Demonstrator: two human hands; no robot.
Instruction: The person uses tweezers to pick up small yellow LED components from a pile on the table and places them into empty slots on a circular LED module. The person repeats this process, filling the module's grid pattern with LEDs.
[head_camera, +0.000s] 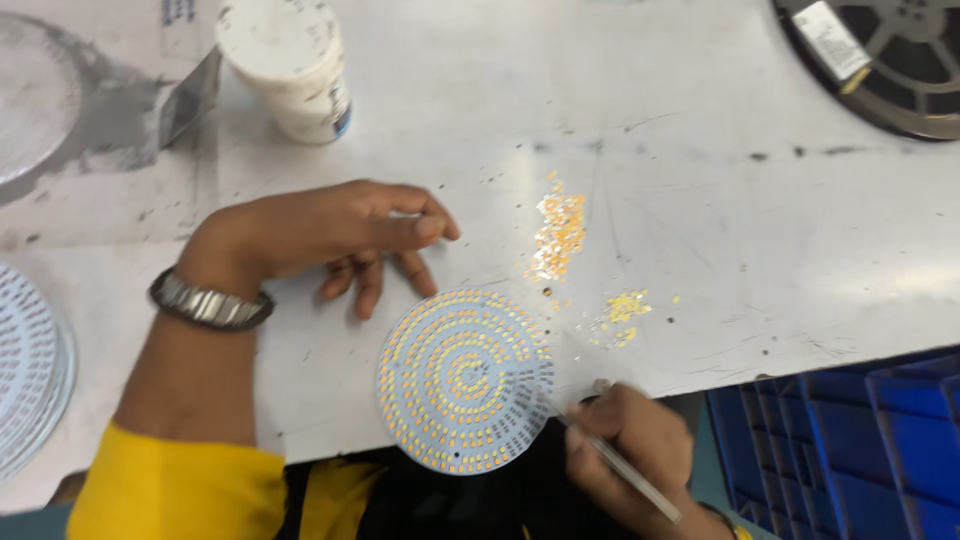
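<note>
One round LED board (465, 380) at the near counter (720, 170) edge. Right hand (630, 450) just right of the board, grip closed on one thin metal tool (610, 455), tip touching the board. Left hand (340, 235) just above-left of it, loosely curled, holding nothing. Two scatters of loose yellow chips (558, 235) above-right. One white tub (290, 65) far above-left; blue bins (850, 440) right.

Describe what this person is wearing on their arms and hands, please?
Both hands are bare, with no gloves. The left hand has a silvery metal link watch on its wrist, and a bright yellow sleeve covers the upper arm. By the right hand, only a sliver of yellow shows at the wrist, at the picture's bottom edge.
</note>
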